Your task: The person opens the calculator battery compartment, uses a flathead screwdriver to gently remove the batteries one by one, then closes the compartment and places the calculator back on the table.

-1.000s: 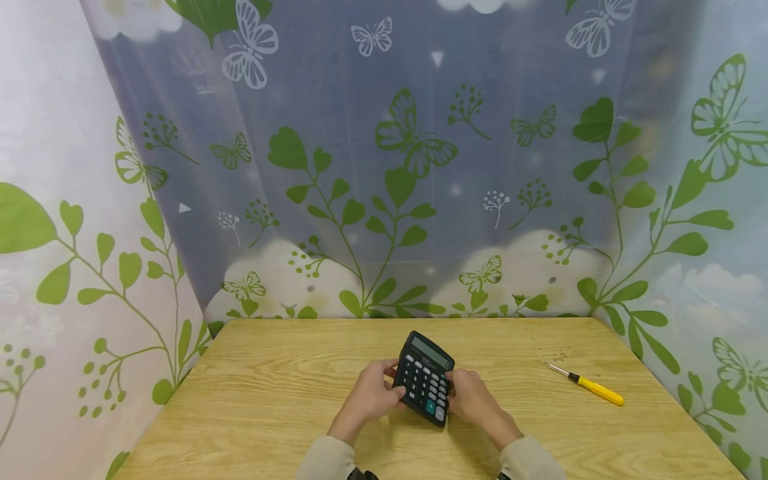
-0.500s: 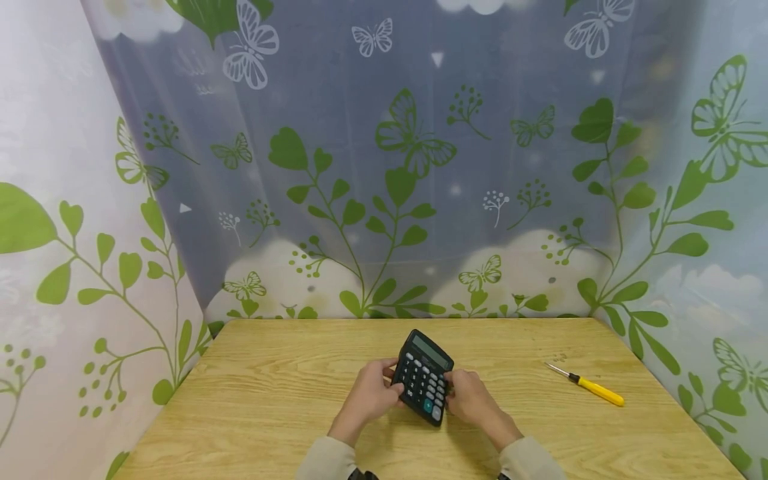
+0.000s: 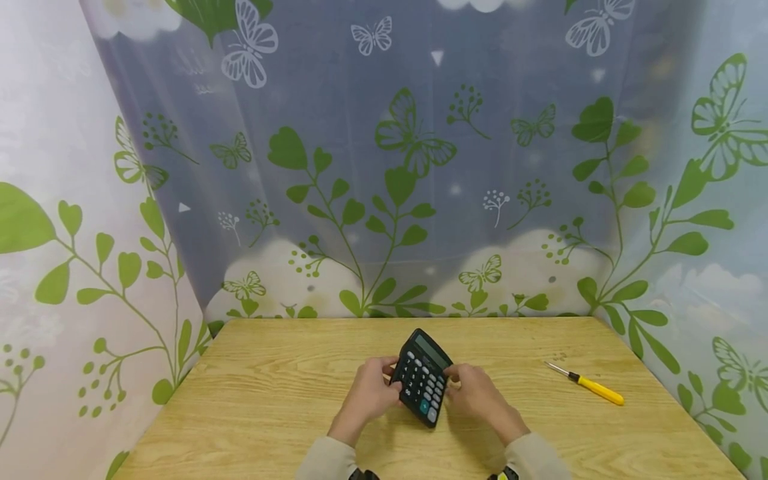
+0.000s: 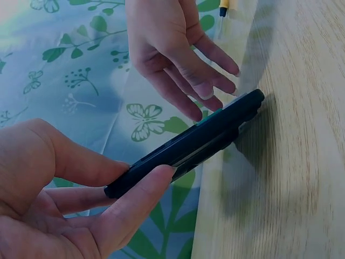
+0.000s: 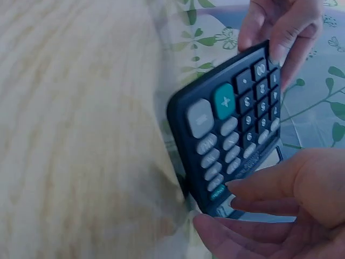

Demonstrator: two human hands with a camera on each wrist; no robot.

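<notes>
Loosening at the right edge of the calculator [image 3: 422,379], the right hand [image 3: 478,395] now has its fingers slackly spread near the display [image 3: 431,350], though I can't tell whether a fingertip still touches. The calculator's lower end has swung slightly toward the left hand [image 3: 367,393], which pinches the opposite edge between thumb and fingers, so the left hand seems to carry it now, tilted over the wooden table [image 3: 270,400].

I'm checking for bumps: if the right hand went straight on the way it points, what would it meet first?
The right hand would most likely meet the calculator first, at the edge facing it; any remaining gap is hard to judge.
</notes>
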